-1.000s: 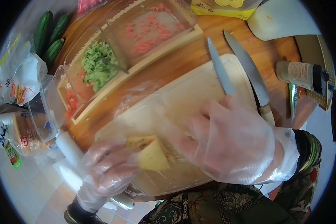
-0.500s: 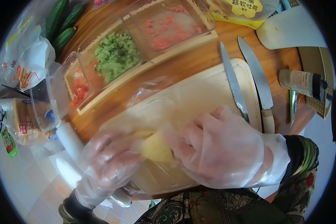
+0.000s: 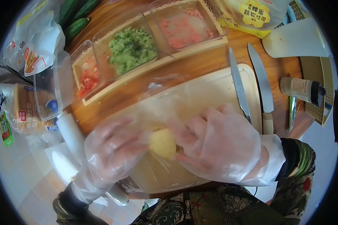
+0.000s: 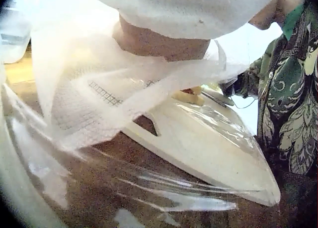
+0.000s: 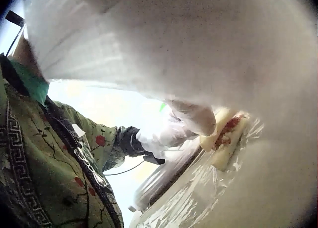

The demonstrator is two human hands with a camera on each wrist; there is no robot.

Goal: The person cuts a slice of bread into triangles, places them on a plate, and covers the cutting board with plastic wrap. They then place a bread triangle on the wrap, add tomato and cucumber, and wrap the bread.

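Between my two hands lies a filled, pale yellow bread roll (image 3: 162,144), over a sheet of clear plastic wrap (image 3: 156,87) on the cutting board (image 3: 218,86). My left hand (image 3: 116,150), in a clear plastic glove, grips the roll's left side with bent fingers. At its right side my gloved right hand (image 3: 225,150) holds the roll with curled fingers and thumb. In the right wrist view, reddish filling (image 5: 231,131) shows between the folds of bread. Plastic glove hides most of the fingers in the left wrist view.
A serrated knife (image 3: 238,86) lies on the board, a larger knife (image 3: 260,75) beside it. Behind stand containers of chopped cucumber (image 3: 133,48), pink bits (image 3: 184,30) and red bits (image 3: 89,80). A seasoning jar (image 3: 298,90) lies right; bagged bread (image 3: 33,108) and a white roll (image 3: 69,135) are left.
My right hand has come in from the right to the bread, and the hands are closer together. Filling seen from above a second ago is now mostly covered by bread.
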